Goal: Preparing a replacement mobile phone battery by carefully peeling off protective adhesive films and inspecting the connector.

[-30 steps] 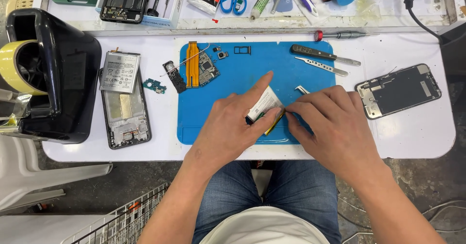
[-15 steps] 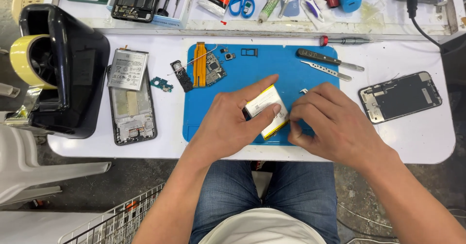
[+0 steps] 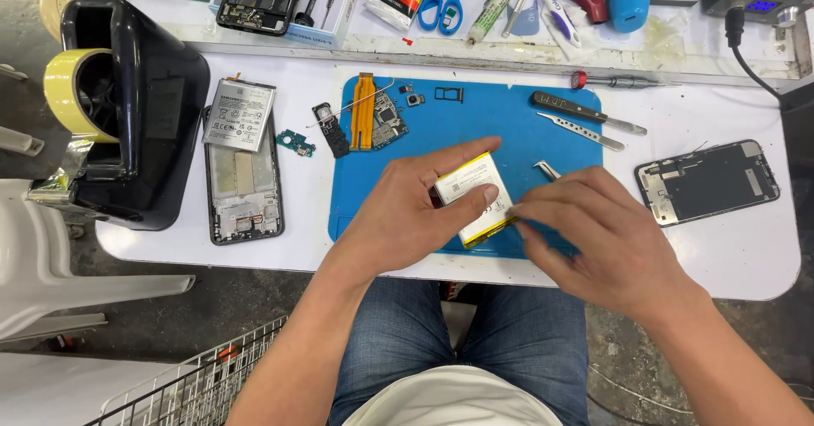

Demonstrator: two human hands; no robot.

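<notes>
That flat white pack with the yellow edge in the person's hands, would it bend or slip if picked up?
The flat white rectangular pack probably stays fairly stiff: it keeps its slab shape between the left hand and right hand. Its smooth wrapping looks somewhat slippery. Being flat, it should not roll on the blue mat.

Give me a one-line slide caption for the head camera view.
Both hands, left hand and right hand, grip a white phone battery over a blue mat.

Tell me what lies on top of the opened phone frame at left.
A grey battery lies across the top end of the phone frame. What the battery covers there is hidden.
</notes>
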